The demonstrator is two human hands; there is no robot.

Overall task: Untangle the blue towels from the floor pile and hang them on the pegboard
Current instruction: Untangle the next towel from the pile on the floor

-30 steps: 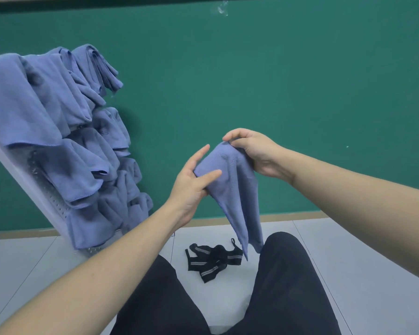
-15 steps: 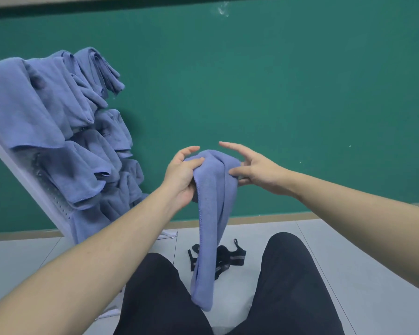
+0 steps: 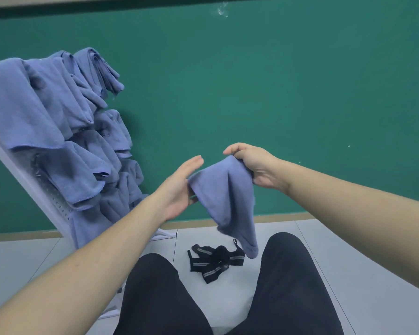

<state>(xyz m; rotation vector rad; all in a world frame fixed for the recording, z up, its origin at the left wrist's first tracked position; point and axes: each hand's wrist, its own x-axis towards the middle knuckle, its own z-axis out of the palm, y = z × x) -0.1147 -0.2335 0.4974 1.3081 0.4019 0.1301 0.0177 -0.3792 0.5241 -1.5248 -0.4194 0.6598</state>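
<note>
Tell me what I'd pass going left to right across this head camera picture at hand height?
Towels hung on the pegboard → left hand → blue towel held up → right hand gripping its top corner.

Pegboard (image 3: pixel 56 204) leaning at our left against the wall (image 3: pixel 276 93), hung towels (image 3: pixel 65 141) draped over it, held towel (image 3: pixel 228 201) between our hands, strap bundle (image 3: pixel 213 261) on the floor (image 3: pixel 348 250) between our knees
</note>
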